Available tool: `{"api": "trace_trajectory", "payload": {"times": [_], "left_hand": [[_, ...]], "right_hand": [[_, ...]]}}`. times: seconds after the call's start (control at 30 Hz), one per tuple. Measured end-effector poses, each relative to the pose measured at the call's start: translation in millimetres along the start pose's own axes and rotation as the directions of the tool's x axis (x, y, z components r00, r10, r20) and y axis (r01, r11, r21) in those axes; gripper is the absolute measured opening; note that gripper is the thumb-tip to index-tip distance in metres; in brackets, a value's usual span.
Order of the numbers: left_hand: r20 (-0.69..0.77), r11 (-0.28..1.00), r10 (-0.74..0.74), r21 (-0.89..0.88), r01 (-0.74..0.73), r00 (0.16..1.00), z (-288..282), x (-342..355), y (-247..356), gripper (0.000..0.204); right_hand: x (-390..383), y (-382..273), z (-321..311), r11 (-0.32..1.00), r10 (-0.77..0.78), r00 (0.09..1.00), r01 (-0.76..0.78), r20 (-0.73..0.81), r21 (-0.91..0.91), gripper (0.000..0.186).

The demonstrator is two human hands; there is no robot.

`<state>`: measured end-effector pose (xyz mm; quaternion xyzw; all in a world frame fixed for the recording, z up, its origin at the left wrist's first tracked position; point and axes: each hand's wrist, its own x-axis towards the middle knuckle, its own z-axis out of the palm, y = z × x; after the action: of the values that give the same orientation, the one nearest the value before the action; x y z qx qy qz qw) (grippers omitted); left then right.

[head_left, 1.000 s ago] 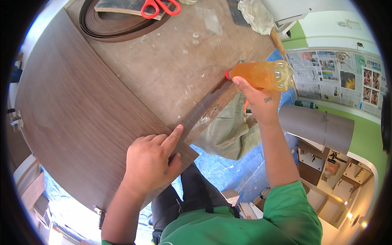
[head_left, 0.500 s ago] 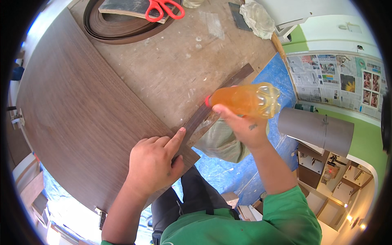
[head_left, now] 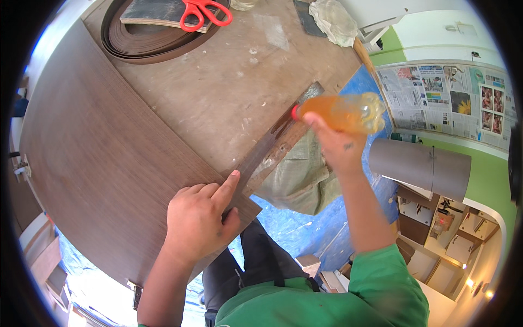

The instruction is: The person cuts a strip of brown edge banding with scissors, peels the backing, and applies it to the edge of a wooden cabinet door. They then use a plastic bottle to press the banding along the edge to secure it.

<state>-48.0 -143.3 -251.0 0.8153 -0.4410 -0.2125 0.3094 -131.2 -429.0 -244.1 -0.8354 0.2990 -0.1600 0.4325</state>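
A dark brown strip of edge banding (head_left: pixel 253 158) lies along the edge of the worktable. My left hand (head_left: pixel 199 215) rests on a large wood-grain panel (head_left: pixel 114 147); its stretched index finger presses the near end of the strip, and its other fingers are bent and hold nothing. My right hand (head_left: pixel 339 144) is wrapped round a clear plastic bottle (head_left: pixel 340 113) of amber liquid. The bottle is tipped sideways, its red cap end at the strip's far part. Dark, glossy wet-looking streaks show on the strip below the cap.
A coil of brown edge banding (head_left: pixel 117 41) sits at the back left, with a dark board (head_left: pixel 150 15) and red scissors (head_left: pixel 204 15) on it. Crumpled pale plastic (head_left: pixel 333 23) lies far right. A sack (head_left: pixel 294 180) stands beside the table, over blue sheeting (head_left: pixel 321 231). A grey roll (head_left: pixel 419 166) is at right.
My right hand has moved the bottle away from me and to the right along the strip. The strip now shows glossy dark streaks. My left hand stays at the near end.
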Motion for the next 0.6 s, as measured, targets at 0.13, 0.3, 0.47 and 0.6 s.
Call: {"api": "trace_trajectory", "payload": {"times": [0.13, 0.3, 0.47, 0.6], "left_hand": [[0.013, 1.0, -0.002, 0.01, 0.001, 1.0, 0, 0, 1, 0.067], [-0.004, 1.0, 0.004, 0.011, -0.004, 1.0, 2, 0, 1, 0.068], [0.007, 1.0, -0.002, 0.021, 0.002, 1.0, 1, -1, 2, 0.069], [0.009, 0.999, -0.008, 0.031, 0.008, 1.0, -1, 0, 4, 0.064]], "right_hand": [[8, 12, -10, 0.982, -0.007, 1.0, 0.012, -0.026, 0.19, 0.029], [-44, -20, 27, 0.984, -0.001, 0.999, 0.008, -0.038, 0.178, 0.016], [10, 5, -5, 0.994, -0.077, 0.995, 0.081, -0.062, 0.073, 0.018], [20, 8, -18, 0.999, -0.042, 0.998, 0.042, -0.038, 0.006, 0.025]]}}
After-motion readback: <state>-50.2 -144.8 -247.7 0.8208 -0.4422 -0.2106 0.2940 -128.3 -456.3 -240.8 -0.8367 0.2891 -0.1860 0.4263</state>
